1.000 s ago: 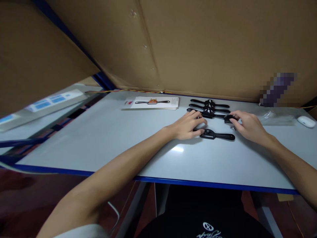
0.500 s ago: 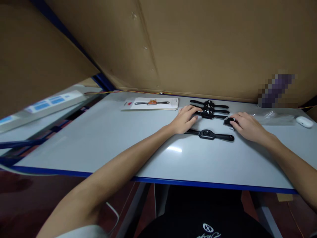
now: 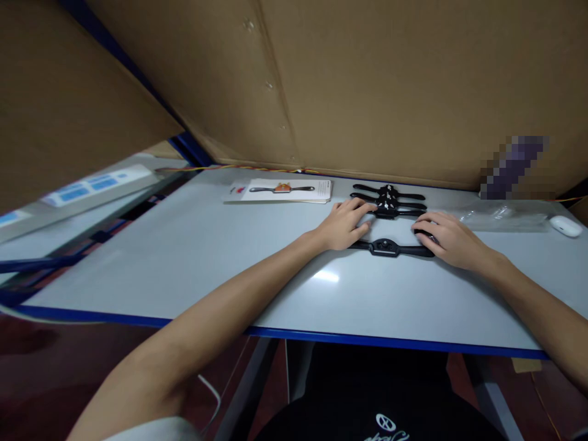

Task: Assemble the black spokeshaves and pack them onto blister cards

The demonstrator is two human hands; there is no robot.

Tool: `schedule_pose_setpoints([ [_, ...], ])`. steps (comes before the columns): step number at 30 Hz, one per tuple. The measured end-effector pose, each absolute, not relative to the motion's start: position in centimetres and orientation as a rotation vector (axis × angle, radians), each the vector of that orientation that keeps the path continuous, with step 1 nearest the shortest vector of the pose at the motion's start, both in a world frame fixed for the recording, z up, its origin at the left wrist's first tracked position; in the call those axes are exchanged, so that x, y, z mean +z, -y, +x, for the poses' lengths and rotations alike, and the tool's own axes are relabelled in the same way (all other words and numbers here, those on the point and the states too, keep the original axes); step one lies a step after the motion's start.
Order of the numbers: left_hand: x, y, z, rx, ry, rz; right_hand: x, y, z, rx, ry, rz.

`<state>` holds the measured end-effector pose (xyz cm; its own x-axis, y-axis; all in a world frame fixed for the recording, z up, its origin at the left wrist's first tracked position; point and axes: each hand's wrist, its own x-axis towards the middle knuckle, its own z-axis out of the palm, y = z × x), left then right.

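While half-curled—right grip (image 3: 450, 239) on piece (image 3: 427, 234)

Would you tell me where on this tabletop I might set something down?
Bare: the left tabletop between printed cards and left forearm, plus the front strip between the nearest spokeshave and blue edge. Crowded: the back right, with left hand, right hand, three other spokeshaves and plastic packaging.
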<state>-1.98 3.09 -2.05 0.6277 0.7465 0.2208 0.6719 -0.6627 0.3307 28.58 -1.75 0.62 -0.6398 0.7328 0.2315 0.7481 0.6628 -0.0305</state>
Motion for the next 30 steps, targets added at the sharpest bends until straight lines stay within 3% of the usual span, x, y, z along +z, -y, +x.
schedule_pose_setpoints([
  [11,-1.8,-3.1,-2.0,0.47,-1.147,2.677,1.3,1.0,30.1,0.031,2.722,-1.226],
  [23,-1.8,-3.2,-2.0,0.456,-1.135,2.706,1.9,0.9,31.4,-0.268,2.849,-1.3],
  [30,-1.8,-3.3,-2.1,0.516,-1.083,2.706,2.1,1.3,30.7,-0.242,2.778,-1.3],
])
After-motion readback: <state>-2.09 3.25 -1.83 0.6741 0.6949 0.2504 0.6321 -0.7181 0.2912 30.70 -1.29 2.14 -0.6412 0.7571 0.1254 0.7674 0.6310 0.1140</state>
